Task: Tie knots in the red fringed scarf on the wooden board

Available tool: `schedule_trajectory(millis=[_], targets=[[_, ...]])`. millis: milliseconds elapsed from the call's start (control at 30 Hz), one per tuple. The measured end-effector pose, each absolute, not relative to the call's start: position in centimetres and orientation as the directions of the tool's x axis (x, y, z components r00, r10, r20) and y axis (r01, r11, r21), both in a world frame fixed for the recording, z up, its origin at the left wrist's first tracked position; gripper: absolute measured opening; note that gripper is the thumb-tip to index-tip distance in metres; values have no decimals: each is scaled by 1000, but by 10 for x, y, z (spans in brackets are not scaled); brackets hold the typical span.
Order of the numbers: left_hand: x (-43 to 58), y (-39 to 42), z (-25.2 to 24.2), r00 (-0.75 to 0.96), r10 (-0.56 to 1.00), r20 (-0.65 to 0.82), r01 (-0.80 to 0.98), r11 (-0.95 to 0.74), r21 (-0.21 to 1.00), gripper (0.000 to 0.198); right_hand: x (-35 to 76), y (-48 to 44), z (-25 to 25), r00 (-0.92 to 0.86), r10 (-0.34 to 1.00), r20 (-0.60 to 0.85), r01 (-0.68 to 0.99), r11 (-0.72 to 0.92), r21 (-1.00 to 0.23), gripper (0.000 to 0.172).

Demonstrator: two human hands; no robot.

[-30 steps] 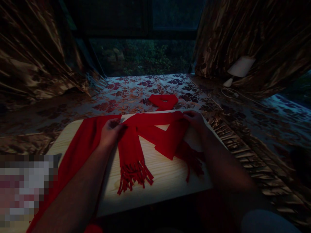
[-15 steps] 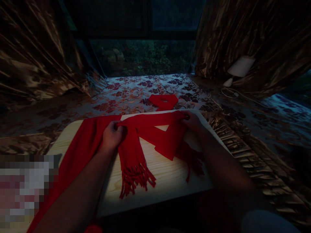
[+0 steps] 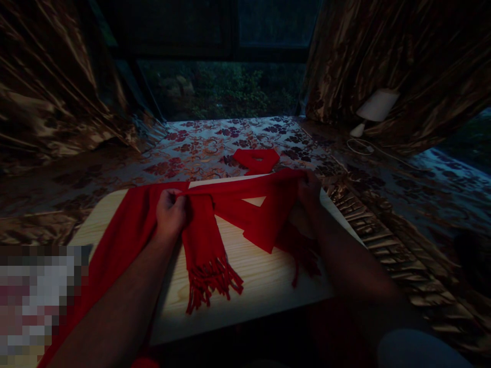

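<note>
A long red scarf [image 3: 203,230] with fringed ends lies in overlapping lengths across a light wooden table [image 3: 215,317]. Closed on a folded stretch of it, my left hand [image 3: 171,212] sits left of the hanging fringed end. My right hand [image 3: 309,193] grips the same band at the right, its fingers partly hidden in shadow. Between both hands the band is drawn taut, a little above the tabletop. Another length runs down the left side past my left forearm. A loop of red cloth lies beyond the table's far edge.
Behind the table spreads a flower-patterned cloth [image 3: 207,138] up to a dark window. A small white lamp [image 3: 378,106] with a cord stands at the right. Heavy curtains [image 3: 49,76] hang on both sides. A pixelated patch covers the lower left. The room is dim.
My right hand has moved slightly right and up, turning over with the scarf band. My left hand has shifted a little left, and the band between them looks narrower near it.
</note>
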State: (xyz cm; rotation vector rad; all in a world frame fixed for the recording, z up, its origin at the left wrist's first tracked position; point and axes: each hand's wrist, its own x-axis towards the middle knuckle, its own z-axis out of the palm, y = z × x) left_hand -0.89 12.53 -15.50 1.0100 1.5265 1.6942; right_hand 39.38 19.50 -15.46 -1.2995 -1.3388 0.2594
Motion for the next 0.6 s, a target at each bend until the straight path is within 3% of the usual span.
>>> schedule_trajectory(millis=[133,267,400,600], targets=[[-5,125,-154,-511,838,190,104,-160,982,15,394,192,-152,361,747,558,473,369,-800,21],[-5,125,-153,-523,823,223,160,-162,974,17,397,198,-158,313,810,496,496,306,-813,23],[-6,123,-152,-454,862,224,245,-121,962,24,398,202,-165,260,876,406,530,222,-819,37],[-2,119,-149,-440,891,109,217,-12,976,31,401,204,-171,124,901,415,542,289,-789,58]])
